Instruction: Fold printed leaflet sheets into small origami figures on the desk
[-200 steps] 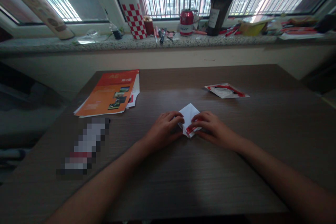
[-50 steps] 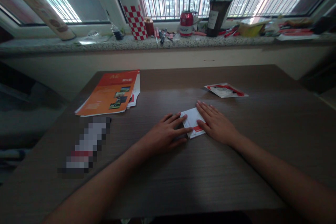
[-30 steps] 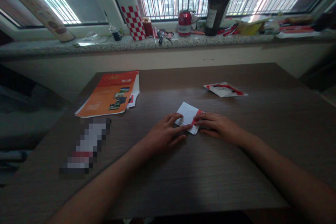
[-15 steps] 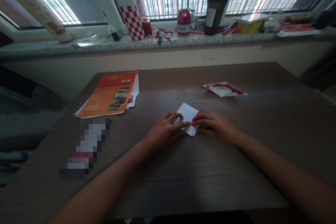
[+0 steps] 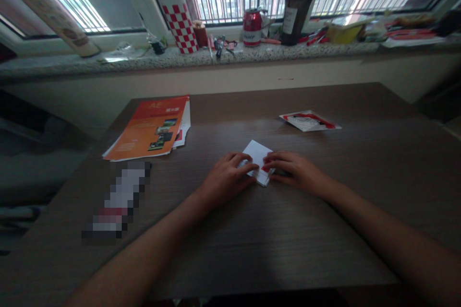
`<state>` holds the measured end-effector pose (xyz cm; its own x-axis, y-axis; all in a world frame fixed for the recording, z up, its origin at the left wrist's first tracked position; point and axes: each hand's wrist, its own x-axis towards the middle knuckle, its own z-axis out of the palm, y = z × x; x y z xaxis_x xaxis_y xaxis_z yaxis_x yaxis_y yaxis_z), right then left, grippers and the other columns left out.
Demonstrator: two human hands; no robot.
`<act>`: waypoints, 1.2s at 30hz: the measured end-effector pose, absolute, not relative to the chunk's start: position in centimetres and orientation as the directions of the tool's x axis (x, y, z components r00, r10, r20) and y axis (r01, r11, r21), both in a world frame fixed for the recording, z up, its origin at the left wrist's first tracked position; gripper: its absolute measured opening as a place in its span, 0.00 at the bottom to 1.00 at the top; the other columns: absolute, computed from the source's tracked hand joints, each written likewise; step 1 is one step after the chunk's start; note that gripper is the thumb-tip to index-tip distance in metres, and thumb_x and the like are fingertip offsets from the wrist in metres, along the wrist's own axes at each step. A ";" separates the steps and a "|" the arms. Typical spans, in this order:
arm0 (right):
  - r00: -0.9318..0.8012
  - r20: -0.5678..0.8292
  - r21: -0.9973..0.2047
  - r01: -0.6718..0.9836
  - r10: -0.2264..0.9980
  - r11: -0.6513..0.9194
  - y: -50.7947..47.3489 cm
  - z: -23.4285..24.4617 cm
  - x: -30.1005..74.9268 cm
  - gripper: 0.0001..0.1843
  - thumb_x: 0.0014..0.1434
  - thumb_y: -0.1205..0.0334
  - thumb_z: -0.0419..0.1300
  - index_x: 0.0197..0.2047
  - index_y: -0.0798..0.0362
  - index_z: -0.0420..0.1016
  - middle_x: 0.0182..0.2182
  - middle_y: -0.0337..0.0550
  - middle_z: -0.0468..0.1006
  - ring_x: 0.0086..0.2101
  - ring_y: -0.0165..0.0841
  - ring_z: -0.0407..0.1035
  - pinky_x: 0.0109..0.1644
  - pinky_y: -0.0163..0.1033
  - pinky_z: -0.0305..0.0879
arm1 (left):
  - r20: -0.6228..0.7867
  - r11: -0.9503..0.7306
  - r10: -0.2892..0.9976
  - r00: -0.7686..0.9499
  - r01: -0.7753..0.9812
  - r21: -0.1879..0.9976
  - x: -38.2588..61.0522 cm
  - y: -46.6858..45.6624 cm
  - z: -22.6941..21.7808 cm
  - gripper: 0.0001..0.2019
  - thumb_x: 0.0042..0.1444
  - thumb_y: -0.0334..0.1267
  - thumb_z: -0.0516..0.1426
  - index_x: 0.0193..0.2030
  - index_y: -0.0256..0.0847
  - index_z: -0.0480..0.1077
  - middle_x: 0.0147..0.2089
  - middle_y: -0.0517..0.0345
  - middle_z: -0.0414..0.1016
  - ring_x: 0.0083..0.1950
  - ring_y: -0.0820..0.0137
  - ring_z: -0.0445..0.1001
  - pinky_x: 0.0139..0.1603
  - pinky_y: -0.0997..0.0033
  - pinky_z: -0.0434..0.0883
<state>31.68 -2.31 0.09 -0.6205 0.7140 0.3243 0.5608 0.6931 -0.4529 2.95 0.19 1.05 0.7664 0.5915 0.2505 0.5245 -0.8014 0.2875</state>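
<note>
A small folded white paper (image 5: 257, 150), with a bit of red showing near its right side, lies on the table with one corner toward me. My left hand (image 5: 228, 173) grips its left edge, the fingers curled over the top and the thumb low by the near corner. From the other side my right hand (image 5: 294, 169) has its fingertips bent onto the right edge beside the red part. My fingers cover portions of both side edges.
On the brown table (image 5: 223, 249), an orange booklet (image 5: 144, 129) lies over other papers at the left, above a pixelated rectangular item (image 5: 118, 201). Another folded red-and-white paper (image 5: 309, 121) rests toward the back right. A checkered bottle (image 5: 180, 29), a red can (image 5: 252, 29) and a dark cup (image 5: 293, 17) stand on the sill.
My right fingers have moved slightly up over the paper's right edge, covering red there. My left index finger has drawn back a little to the left. The paper stays in place.
</note>
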 end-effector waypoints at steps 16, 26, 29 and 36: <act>-0.600 0.316 -0.461 0.580 0.735 0.672 -2.6 1.1 31.6 0.13 0.75 0.57 0.57 0.56 0.45 0.81 0.58 0.43 0.82 0.59 0.39 0.76 0.67 0.52 0.70 | 0.281 -0.790 0.593 0.755 0.478 0.384 1.8 0.6 1.1 0.10 0.73 0.38 0.58 0.56 0.42 0.77 0.63 0.51 0.79 0.58 0.61 0.81 0.57 0.57 0.80; -0.571 0.318 -0.506 0.573 0.757 0.644 -2.5 0.9 31.6 0.11 0.74 0.61 0.59 0.54 0.45 0.82 0.55 0.44 0.84 0.56 0.42 0.78 0.62 0.54 0.73 | 0.333 -0.795 0.602 0.726 0.501 0.343 2.1 0.5 0.8 0.09 0.74 0.38 0.57 0.52 0.42 0.79 0.60 0.50 0.79 0.54 0.61 0.82 0.55 0.56 0.80; -0.515 0.323 -0.534 0.593 0.794 0.602 -2.5 0.8 31.4 0.11 0.74 0.60 0.58 0.53 0.47 0.81 0.52 0.45 0.86 0.53 0.42 0.80 0.59 0.53 0.75 | 0.328 -0.801 0.595 0.733 0.514 0.306 2.1 0.6 1.2 0.08 0.70 0.39 0.62 0.52 0.43 0.79 0.57 0.49 0.78 0.55 0.57 0.79 0.56 0.51 0.78; -0.439 0.322 -0.590 0.601 0.839 0.540 -2.6 1.2 31.1 0.08 0.74 0.59 0.59 0.50 0.48 0.80 0.49 0.47 0.84 0.49 0.39 0.79 0.54 0.49 0.75 | 0.334 -0.720 0.690 0.642 0.562 0.408 2.2 1.0 1.2 0.04 0.70 0.36 0.61 0.45 0.41 0.78 0.48 0.52 0.77 0.46 0.64 0.77 0.49 0.62 0.76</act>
<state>31.12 -2.58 1.22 -0.4385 0.8390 0.3222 0.6005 0.5402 -0.5895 2.23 0.98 1.24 0.6417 0.6903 0.3341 0.5616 -0.7196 0.4084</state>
